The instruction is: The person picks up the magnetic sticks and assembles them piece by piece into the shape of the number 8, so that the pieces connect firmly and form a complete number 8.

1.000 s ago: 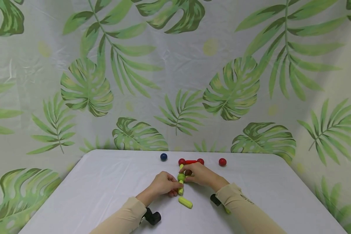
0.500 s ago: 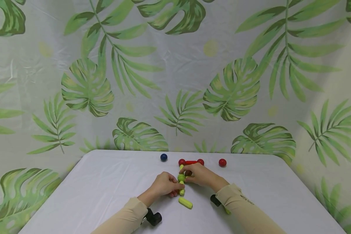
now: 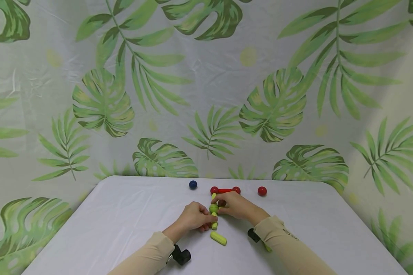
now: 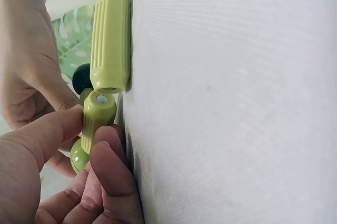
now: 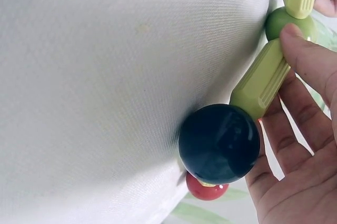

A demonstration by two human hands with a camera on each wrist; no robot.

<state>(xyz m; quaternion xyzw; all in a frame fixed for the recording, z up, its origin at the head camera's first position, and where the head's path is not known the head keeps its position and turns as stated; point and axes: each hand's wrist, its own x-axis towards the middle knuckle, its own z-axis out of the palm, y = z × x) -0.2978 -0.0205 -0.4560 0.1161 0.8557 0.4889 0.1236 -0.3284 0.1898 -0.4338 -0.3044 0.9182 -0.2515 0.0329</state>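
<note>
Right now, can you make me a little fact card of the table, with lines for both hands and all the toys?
Left hand: pinches a yellow-green ribbed rod
Right hand: holds a second yellow-green ribbed rod
Where those rods meet: shiny green ball
Second rod's other end: shiny dark blue ball
Loose: third yellow-green ribbed rod
Far side: shiny blue ball; red rod between two shiny red balls; separate shiny red ball
Partly hidden: yellow-green piece by the right sleeve
</note>
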